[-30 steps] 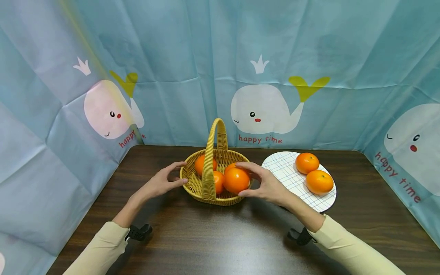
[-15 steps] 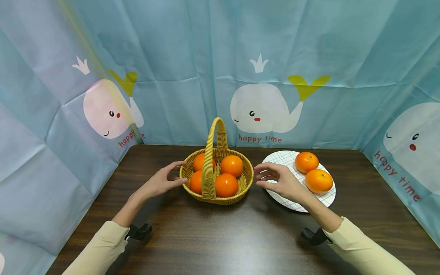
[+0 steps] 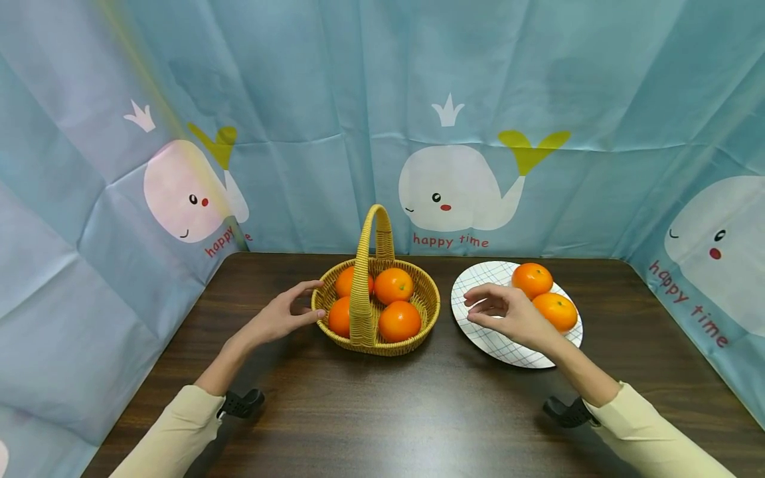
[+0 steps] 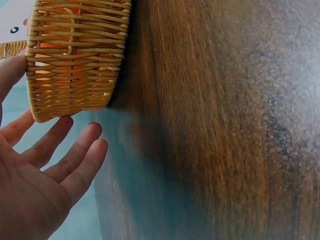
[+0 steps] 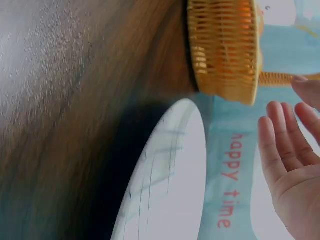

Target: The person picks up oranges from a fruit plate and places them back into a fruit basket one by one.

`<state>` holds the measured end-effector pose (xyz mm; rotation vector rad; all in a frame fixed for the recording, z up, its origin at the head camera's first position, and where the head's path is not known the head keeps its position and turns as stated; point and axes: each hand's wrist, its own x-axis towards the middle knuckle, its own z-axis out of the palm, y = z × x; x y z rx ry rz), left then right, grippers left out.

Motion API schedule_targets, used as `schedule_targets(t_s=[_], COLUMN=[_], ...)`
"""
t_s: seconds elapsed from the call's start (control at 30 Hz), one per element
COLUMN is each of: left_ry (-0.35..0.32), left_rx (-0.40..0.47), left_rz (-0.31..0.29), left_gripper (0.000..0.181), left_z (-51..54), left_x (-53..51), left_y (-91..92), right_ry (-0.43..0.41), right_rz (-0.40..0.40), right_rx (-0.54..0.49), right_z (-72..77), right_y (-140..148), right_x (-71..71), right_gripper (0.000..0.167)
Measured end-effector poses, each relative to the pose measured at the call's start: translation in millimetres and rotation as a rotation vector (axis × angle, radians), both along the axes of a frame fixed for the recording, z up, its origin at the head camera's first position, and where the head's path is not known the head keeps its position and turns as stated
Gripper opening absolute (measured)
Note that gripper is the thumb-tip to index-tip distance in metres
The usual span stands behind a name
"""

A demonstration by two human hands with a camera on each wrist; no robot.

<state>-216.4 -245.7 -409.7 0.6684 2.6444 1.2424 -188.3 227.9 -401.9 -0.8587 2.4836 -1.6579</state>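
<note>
A yellow wicker basket (image 3: 430, 302) with a tall handle stands at the back middle of the table, with several oranges (image 3: 400, 321) inside. My left hand (image 3: 281, 315) is at its left end, thumb and fingertips touching the woven side (image 4: 75, 95) without wrapping round it. My right hand (image 3: 516, 318) hovers over the left part of a white plate (image 3: 508, 348) with a grid pattern, holding nothing, its fingers loosely bent. Two oranges, one at the back (image 3: 532, 279) and one nearer (image 3: 558, 311), lie on the plate's right side, the nearer partly hidden by that hand.
The dark wooden table (image 3: 382, 411) has light blue curtains (image 3: 311, 99) with whale prints behind it and at both sides. Between basket and plate lies a narrow strip of table.
My right hand has let go of an orange in the basket and moved right, over the plate. The basket's oranges have shifted slightly. My left hand has stayed still.
</note>
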Motion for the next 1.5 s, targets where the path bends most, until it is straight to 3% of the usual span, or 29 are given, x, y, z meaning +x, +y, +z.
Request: schedule_targets(t_s=[0.37, 0.57, 0.83, 1.27, 1.4, 1.5], left_ry=[-0.005, 0.007, 0.01, 0.009, 0.007, 0.005], left_rx=[-0.015, -0.03, -0.018, -0.015, -0.011, -0.006], left_rz=[0.003, 0.011, 0.004, -0.004, -0.006, -0.007], left_gripper=[0.066, 0.066, 0.065, 0.065, 0.065, 0.064], left_z=[2.2, 2.8, 1.7, -2.8, -2.3, -1.7], left_x=[2.0, 1.2, 0.3, -2.7, -2.1, -1.3], left_y=[0.1, -0.3, -1.4, -3.5, -3.4, -3.4], right_ry=[0.059, 0.12, 0.135, 0.086, 0.061, -0.006], right_rz=[-0.079, -0.165, -0.285, -0.457, -0.452, -0.414], right_rx=[0.008, 0.066, 0.112, 0.187, 0.226, 0.26], right_z=[3.6, 11.5, 15.1, 3.4, 2.3, 1.6], right_y=[35, 57, 81, 106, 113, 118], right_x=[0.6, 4.0, -0.4, -10.2, -10.6, -9.5], right_gripper=[0.031, 0.029, 0.033, 0.052, 0.067, 0.085])
